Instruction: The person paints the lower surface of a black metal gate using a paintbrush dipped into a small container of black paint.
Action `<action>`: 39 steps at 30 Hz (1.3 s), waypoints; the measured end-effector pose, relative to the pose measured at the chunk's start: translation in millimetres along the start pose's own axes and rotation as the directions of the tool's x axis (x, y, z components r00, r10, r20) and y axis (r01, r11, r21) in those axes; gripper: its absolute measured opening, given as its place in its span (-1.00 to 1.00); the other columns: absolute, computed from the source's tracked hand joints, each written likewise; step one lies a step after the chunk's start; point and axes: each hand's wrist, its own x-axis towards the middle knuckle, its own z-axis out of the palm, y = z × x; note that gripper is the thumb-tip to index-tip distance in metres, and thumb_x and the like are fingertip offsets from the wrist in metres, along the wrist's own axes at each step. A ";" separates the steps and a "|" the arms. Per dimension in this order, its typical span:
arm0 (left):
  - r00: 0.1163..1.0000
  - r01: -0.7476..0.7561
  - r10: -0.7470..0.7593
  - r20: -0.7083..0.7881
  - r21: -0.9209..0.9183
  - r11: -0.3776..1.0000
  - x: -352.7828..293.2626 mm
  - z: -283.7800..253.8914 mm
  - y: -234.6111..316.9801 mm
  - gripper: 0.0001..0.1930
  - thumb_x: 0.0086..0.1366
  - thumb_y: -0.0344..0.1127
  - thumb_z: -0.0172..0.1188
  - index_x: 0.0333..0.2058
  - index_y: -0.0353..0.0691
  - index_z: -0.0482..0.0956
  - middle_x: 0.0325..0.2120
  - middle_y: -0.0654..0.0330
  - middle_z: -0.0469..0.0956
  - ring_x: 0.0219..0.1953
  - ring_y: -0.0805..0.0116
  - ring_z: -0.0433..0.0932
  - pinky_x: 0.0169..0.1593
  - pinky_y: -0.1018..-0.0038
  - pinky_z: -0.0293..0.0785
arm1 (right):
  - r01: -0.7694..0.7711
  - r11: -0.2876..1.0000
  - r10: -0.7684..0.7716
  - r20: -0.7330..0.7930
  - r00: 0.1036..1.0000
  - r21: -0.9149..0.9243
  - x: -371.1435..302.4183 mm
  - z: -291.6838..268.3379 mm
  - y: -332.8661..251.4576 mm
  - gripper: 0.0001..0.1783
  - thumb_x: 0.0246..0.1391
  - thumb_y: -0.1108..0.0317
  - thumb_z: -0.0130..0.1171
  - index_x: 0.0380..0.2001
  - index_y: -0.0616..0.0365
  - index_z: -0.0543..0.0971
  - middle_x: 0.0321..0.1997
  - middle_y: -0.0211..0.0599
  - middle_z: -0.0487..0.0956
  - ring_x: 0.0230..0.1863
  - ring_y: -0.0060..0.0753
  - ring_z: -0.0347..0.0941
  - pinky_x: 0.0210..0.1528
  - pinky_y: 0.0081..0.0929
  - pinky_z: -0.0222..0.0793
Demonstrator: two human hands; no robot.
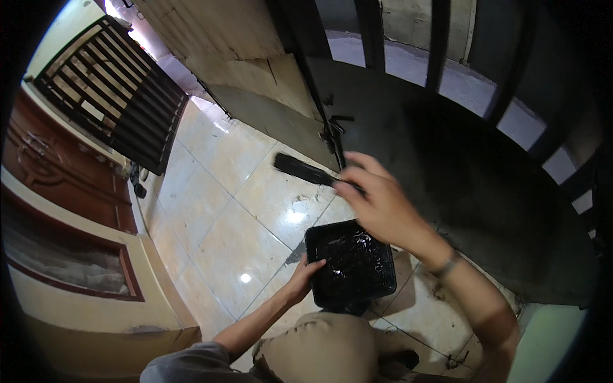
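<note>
My left hand [302,279] grips the left side of a square black tray [310,244], its thumb over the rim. Wet, glossy black paint coats the inside of the tray, which is above my bent knee. Raised beyond the tray, my right hand [378,199] is closed around the handle of a paintbrush [301,170]. The brush head is black and points left, apart from the gate. Close to my right hand stands a dark metal gate [460,204], with a solid lower panel and upright bars above. A latch [334,127] sits at its left edge.
Glossy beige floor tiles [211,217] carry dark smudges near the tray. At the left are a brown wooden door [64,166] and a framed window [70,255]. Another black barred gate [115,89] stands at the far left. A weathered panel [236,64] stands beyond the latch.
</note>
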 end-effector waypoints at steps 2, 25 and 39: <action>1.000 -0.018 0.018 0.014 -0.049 0.999 7.6 -9.1 -6.3 -0.38 0.30 -0.27 0.28 0.26 -0.17 0.21 0.09 0.12 0.46 0.12 0.26 0.48 0.21 0.28 0.46 | 0.006 1.000 -0.005 -0.039 0.999 0.011 47.5 48.0 35.8 -0.70 0.28 0.20 0.16 -0.22 0.29 0.59 0.23 0.44 0.34 0.24 0.36 0.35 0.30 -0.05 0.22; 0.975 0.052 -0.068 -0.212 -0.081 0.995 1.3 -48.1 36.4 -0.38 0.33 -0.07 0.24 0.25 -0.27 0.33 0.16 0.09 0.49 0.17 0.20 0.49 0.28 0.22 0.39 | 0.135 0.981 -0.063 -0.432 0.900 0.139 130.8 180.9 39.3 -0.82 0.19 0.32 0.20 -0.33 0.23 0.62 -0.13 -0.18 0.67 -0.05 -0.02 0.42 0.05 -0.16 0.29; 0.969 0.045 -0.056 -0.239 -0.051 0.998 -24.3 -80.4 8.9 -0.25 0.33 0.12 0.24 0.32 -0.25 0.27 0.31 0.16 0.34 0.35 0.24 0.29 0.40 0.18 0.19 | 0.295 0.884 -0.177 -0.322 0.930 0.364 124.5 248.6 -43.0 -0.81 0.09 0.36 0.30 -0.27 0.25 0.65 -0.15 -0.28 0.63 -0.13 -0.20 0.40 -0.03 -0.30 0.38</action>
